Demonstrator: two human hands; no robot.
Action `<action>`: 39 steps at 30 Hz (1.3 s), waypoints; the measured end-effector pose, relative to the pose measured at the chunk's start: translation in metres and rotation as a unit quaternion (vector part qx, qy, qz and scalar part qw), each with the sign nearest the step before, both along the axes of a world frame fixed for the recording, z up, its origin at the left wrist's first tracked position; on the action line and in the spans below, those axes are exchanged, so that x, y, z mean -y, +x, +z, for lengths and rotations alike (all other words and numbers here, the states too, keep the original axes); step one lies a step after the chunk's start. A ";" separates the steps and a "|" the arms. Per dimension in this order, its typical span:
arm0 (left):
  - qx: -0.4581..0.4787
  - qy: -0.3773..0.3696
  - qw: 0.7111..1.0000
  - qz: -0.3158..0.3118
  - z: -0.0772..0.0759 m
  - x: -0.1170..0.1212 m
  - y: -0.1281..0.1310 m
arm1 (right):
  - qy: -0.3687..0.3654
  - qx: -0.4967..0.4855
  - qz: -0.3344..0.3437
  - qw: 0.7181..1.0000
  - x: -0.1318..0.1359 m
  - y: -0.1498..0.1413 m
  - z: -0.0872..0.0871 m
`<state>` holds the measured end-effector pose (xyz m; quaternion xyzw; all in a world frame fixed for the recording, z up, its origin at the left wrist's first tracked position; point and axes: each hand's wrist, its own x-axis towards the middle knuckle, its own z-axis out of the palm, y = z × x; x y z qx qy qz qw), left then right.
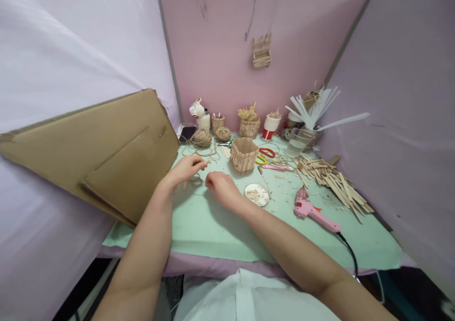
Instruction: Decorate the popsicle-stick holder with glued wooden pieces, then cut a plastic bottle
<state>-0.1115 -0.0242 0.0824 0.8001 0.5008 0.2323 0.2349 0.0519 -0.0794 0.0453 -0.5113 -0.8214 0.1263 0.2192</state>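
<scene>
The left hand's [190, 167] fingers are bent, slightly apart; the right hand's [221, 188] curl inward, any grip unclear. Just beyond the right fingers stands an open woven basket of pale wooden strips [244, 156].

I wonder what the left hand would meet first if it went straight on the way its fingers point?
Probably the woven basket, though the left hand might brush the right hand first; depth is unclear here.

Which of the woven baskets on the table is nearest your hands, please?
The front basket, near the right hand; the stick-filled basket and the smallest basket stand farther back.
</scene>
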 end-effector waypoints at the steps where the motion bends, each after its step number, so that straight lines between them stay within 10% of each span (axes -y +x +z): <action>1: -0.003 -0.027 0.999 -0.032 0.002 0.003 0.003 | 0.001 -0.043 -0.007 0.999 0.002 0.012 0.004; 6: 0.002 -0.090 0.987 -0.136 0.010 0.020 0.025 | 0.004 -0.187 -0.073 0.980 0.008 0.078 0.014; 14: -0.069 0.017 0.988 -0.139 0.023 0.029 0.082 | -0.068 -0.388 -0.133 0.910 -0.003 0.127 0.006; 25: -0.124 0.141 0.978 -0.095 -0.035 0.020 0.118 | -0.124 -0.622 -0.205 0.745 -0.021 0.120 -0.003; 39: -0.209 0.114 0.969 -0.060 -0.045 0.021 0.116 | -0.006 -0.395 -0.271 0.878 -0.041 0.112 -0.026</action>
